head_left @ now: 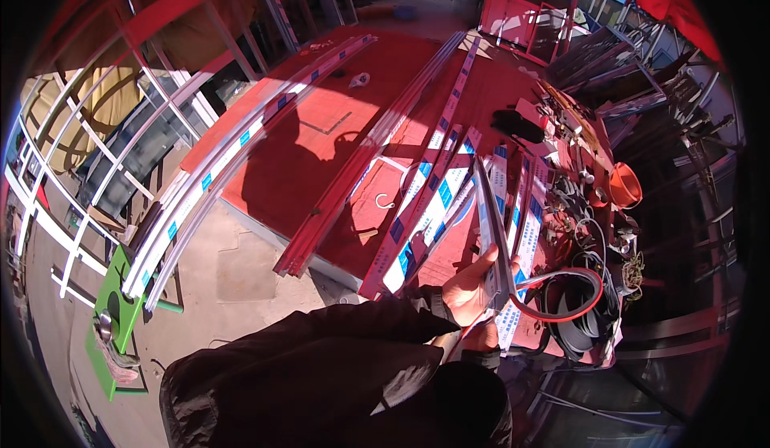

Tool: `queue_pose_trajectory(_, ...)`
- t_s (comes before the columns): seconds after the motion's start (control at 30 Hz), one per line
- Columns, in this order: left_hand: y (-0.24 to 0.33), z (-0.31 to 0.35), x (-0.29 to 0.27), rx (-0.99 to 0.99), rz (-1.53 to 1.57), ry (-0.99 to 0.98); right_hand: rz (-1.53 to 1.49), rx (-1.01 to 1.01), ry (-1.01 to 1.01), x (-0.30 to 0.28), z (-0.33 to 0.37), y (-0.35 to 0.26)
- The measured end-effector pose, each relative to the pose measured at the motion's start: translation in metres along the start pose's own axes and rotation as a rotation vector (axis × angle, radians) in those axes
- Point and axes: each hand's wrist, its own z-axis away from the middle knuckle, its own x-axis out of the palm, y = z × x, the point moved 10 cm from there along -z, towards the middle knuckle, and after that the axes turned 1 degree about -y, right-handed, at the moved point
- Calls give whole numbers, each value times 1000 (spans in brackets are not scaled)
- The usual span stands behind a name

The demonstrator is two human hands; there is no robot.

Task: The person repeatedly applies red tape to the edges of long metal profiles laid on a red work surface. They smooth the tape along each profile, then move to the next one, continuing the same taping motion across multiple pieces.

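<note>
Near the lower middle, my left hand (464, 294) is closed round a long, dark grey metal profile (499, 243). The profile slants upward and away over the red table. Just below it, my right hand (481, 338) is partly covered by its dark sleeve. Its fingers look curled in; what they hold, if anything, is hidden. A red and grey flexible strip (597, 291) loops out to the right from beside the profile's near end. Several more profiles wrapped in white and blue film (433, 211) lie on the table just beyond my hands.
The red table (321, 127) carries long wrapped profiles (233, 150) along its left edge. Cables and black coils (569, 328), tools and an orange bucket (624, 185) crowd the right side. A green stand (116, 320) and white metal frames (76, 119) are at the left.
</note>
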Motion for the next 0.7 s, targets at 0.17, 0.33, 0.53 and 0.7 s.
queue_pose_trajectory(0.17,-12,-48,10,50,-112,33,112,-240,-160,108,35,-127)
queue_pose_trajectory(0.33,-34,-82,-2,-57,-165,106,1214,-657,223,129,64,-211)
queue_pose_trajectory(0.53,-37,-92,-14,-41,-219,212,1629,-783,236,173,66,-242)
queue_pose_trajectory(0.7,-44,-88,-8,-110,-222,203,1762,-733,332,199,57,-254)
